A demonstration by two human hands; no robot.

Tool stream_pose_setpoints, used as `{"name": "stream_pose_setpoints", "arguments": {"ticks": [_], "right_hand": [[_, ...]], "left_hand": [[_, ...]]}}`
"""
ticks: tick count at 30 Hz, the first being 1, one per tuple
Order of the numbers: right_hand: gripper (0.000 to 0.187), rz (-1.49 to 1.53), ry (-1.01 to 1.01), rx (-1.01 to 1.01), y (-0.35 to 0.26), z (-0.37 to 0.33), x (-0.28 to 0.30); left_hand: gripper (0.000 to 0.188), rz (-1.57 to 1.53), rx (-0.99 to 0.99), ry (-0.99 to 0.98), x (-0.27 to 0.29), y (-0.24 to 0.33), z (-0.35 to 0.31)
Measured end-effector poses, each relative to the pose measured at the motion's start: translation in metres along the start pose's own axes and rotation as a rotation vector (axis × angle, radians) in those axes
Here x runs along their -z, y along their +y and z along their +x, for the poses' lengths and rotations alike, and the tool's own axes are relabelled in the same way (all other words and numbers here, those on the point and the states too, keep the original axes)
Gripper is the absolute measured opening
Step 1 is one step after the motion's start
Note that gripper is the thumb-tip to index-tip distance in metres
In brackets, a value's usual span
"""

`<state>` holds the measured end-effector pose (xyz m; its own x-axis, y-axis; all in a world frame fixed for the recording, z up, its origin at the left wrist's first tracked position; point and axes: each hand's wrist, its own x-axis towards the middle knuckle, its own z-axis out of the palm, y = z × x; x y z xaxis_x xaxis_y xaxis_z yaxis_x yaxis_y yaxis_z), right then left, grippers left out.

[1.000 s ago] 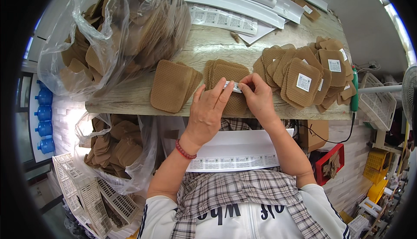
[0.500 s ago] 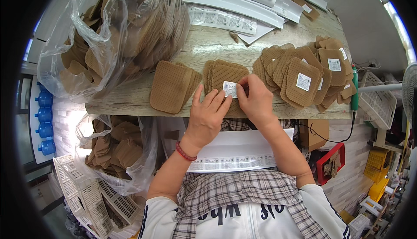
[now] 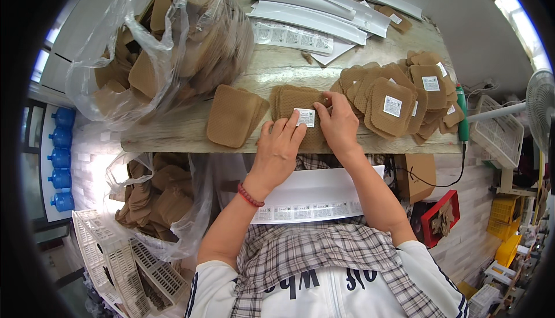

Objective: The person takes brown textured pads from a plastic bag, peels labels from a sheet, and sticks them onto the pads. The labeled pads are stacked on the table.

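Note:
A rounded brown mesh pad [image 3: 311,135] tops a small stack at the table's front edge, with a white printed label [image 3: 306,118] lying on it. My left hand [image 3: 276,149] is open, its fingers stretched over the stack's left side and one fingertip on the label. At the pad's right edge, my right hand [image 3: 340,126] has its thumb beside the label and its other fingers curled around the edge. A strip of printed labels on white backing [image 3: 312,202] lies across my lap. Left of my hands is another stack of unlabelled brown pads [image 3: 232,115].
Labelled pads [image 3: 393,110] are heaped on the right, beside a green-handled tool [image 3: 462,113] with a cord. A clear plastic bag of pads [image 3: 173,58] fills the back left. White backing sheets [image 3: 312,20] lie at the back; another bag [image 3: 156,199] stands below the table.
My right thumb and forefinger have come off the label and moved to the pad's right edge. The label now lies flat, with my left fingertip on it. The view has shifted slightly.

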<state>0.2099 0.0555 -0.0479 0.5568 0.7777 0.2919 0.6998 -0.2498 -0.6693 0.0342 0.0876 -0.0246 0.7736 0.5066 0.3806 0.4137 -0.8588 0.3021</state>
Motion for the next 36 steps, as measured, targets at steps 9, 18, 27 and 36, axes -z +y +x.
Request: {"name": "stream_pose_setpoints", "arguments": {"ticks": [9,18,27,36], "right_hand": [[0.010,0.674,0.049,-0.089,-0.015,-0.004,0.018],[0.023,0.194,0.362,0.071,0.060,0.038,0.146],[0.035,0.080,-0.053,-0.237,0.107,-0.156,0.156],[0.028,0.356,-0.038,-0.336,0.084,-0.184,0.152]], "left_hand": [[0.024,-0.242,0.233,0.230,0.034,0.001,-0.079],[0.031,-0.407,0.391,0.107,0.046,0.002,-0.151],[0.039,-0.609,0.875,0.135,0.036,0.018,-0.171],[0.024,-1.135,0.993,0.208,0.018,0.006,-0.190]]}}
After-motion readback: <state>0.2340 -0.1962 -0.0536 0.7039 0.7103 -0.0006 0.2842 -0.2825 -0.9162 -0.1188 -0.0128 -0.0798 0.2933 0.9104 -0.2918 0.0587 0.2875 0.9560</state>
